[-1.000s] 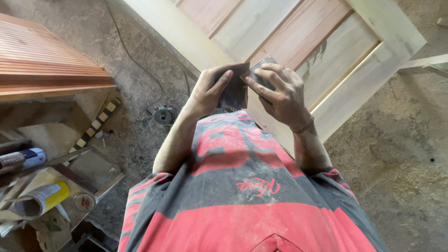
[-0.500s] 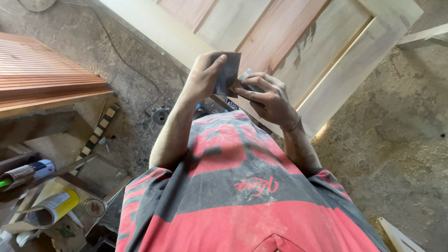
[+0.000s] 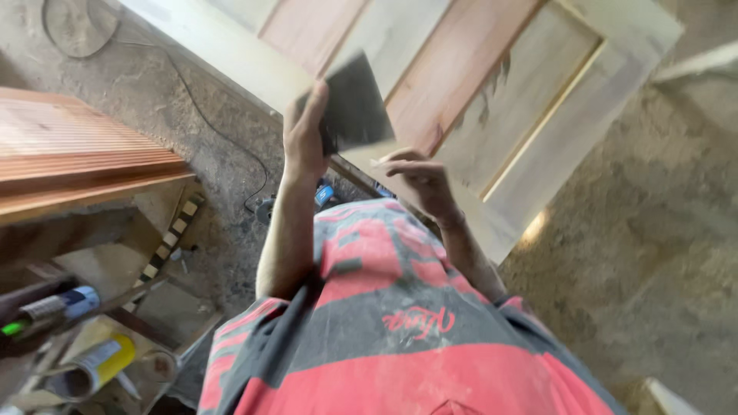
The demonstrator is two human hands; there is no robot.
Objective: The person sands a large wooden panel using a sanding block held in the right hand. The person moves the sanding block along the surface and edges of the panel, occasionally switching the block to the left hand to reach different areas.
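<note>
While the picture is blurred by motion, the left hand clearly pinches a dark sheet of sandpaper by its left edge, thumb against fingers, and lifts it above the wooden panel door that lies at 12 to 2 o'clock. The right hand sits just at 5 o'clock of the sheet; its fingers are curled, and I cannot tell whether they hold something. The grip on the sheet is only at one edge, so I judge the paper could bend, tear or slip out and fall on the dusty floor. A black cable runs on the ground at 10 o'clock, and a small power tool lies near the person's left forearm; a step there could catch it.
</note>
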